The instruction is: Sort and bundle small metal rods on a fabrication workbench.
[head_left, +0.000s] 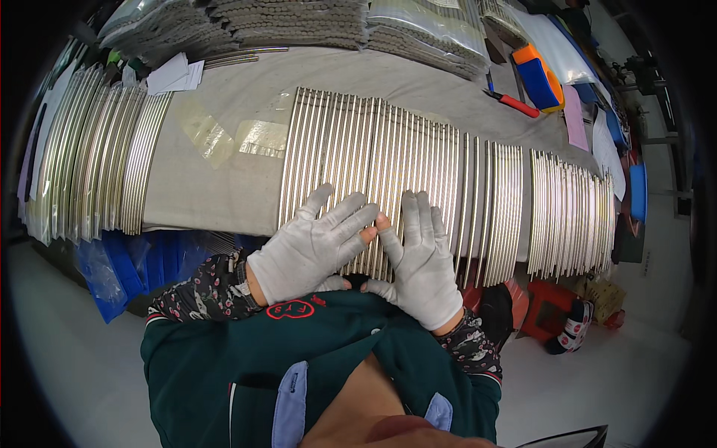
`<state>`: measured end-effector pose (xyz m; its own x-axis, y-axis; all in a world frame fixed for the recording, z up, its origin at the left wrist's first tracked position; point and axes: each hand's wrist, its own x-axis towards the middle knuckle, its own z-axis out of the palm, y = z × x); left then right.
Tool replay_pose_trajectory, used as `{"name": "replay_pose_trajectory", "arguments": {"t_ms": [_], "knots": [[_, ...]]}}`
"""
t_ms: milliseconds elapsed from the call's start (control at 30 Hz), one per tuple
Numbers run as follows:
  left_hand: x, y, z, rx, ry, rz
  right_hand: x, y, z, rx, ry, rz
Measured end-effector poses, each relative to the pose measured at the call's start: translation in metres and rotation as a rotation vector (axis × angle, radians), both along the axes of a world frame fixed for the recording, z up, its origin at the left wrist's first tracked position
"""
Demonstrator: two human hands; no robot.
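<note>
A wide row of thin, shiny metal rods (336,142) lies side by side on the grey cloth-covered table (213,187). My left hand (302,246), in a whitish glove with some fingertips bare, rests flat over the near part of the row, fingers spread. Beside it my right hand (424,261), gloved the same way, also lies across the rods with its fingers stretched out. The hands nearly meet in the middle. Just right of the row are a few separated rods (476,194) and a narrower group of rods (506,209).
Another rod group (571,216) lies at the far right. Plastic-wrapped bundles (67,164) stand at left, larger wrapped stacks (291,26) along the back. Clear tape (261,138), white papers (175,75), red-handled pliers (515,103) and a blue-and-orange tape dispenser (539,86) lie around.
</note>
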<state>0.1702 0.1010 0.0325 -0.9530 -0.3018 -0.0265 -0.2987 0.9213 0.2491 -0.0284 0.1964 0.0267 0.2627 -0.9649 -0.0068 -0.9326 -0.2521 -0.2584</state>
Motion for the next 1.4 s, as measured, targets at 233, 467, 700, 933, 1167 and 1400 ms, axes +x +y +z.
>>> {"name": "replay_pose_trajectory", "arguments": {"t_ms": [233,467,700,933,1167,1400], "knots": [[0.004,-0.008,-0.007,0.012,0.009,-0.024,0.002,-0.005,-0.004,-0.012,0.026,-0.024],[0.030,-0.014,-0.003,0.073,0.019,-0.001,0.017,-0.019,0.000,0.046,0.010,0.064],[0.072,-0.019,0.002,0.049,0.015,0.104,0.050,-0.043,0.002,0.025,-0.053,0.183],[0.089,-0.011,0.004,0.009,0.023,0.197,0.042,-0.031,0.022,0.033,-0.201,0.211],[0.057,0.007,0.008,0.076,-0.019,0.092,-0.093,0.030,0.000,-0.244,0.134,-0.423],[0.026,0.010,0.002,0.050,0.007,0.056,-0.104,0.040,-0.021,-0.139,0.133,-0.362]]}}
